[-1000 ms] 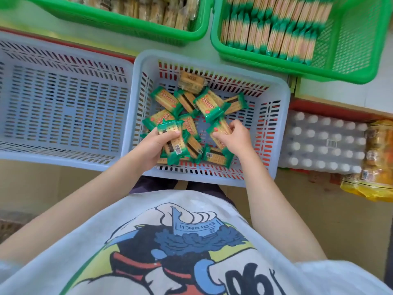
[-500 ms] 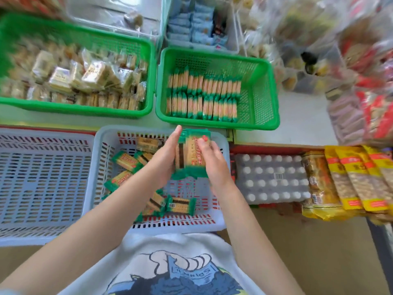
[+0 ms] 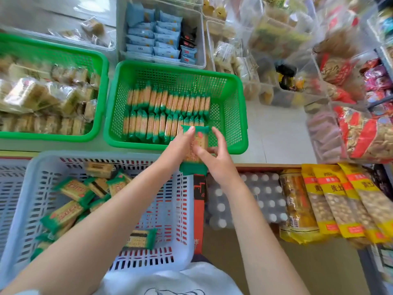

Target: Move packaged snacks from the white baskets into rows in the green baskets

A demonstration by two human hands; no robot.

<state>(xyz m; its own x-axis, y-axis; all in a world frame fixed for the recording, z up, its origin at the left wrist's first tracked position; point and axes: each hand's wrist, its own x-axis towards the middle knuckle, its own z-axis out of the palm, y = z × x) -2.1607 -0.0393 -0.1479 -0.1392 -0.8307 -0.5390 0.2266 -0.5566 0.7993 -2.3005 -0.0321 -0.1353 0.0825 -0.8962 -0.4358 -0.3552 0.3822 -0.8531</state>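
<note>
Head view: both hands [image 3: 200, 150] clamp a snack stack [image 3: 196, 145], its count hidden.

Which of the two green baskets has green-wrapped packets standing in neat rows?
The right green basket, just beyond the hands. Its packets stand on edge in two rows; the left green basket holds loosely piled clear-wrapped snacks.

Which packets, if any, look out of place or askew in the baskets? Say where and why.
In the white basket, loose green packets lie jumbled at odd angles, one apart. The rows in the green basket stand neat. Both hands hold a stack.
</note>
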